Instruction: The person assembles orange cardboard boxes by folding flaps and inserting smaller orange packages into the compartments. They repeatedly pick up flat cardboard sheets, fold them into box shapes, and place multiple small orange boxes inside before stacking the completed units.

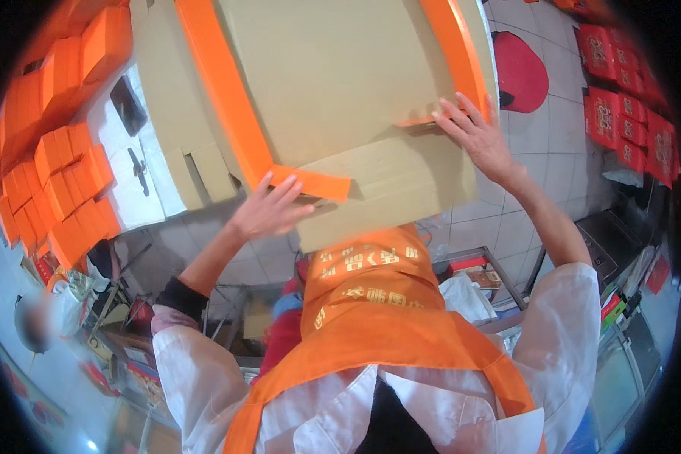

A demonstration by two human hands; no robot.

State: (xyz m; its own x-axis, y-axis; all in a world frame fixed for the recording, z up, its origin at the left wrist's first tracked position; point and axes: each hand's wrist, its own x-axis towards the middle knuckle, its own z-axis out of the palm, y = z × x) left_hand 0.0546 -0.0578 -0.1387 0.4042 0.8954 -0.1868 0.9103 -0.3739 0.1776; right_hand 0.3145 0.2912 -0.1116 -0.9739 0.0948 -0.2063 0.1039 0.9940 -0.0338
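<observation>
In front of me lies a large brown cardboard sheet or box [340, 83] with a flap [401, 181] at its near edge. A long orange card strip [231, 98] runs along its left part, its near end bent to the right. Over that bent end is my left hand [268, 208], fingers spread and slightly blurred. A second orange strip [458, 45] curves along the right side, its near end turned inward. My right hand [477, 140] rests at that corner, fingers apart, the fingertips touching the strip. Neither hand is closed around anything.
Orange boxes [60, 189] are stacked at the left. A phone [129, 106] and a small dark tool [138, 170] lie on the white tabletop [136, 200]. A red stool [520, 72] stands right of the table; red packages [620, 98] are piled beyond it.
</observation>
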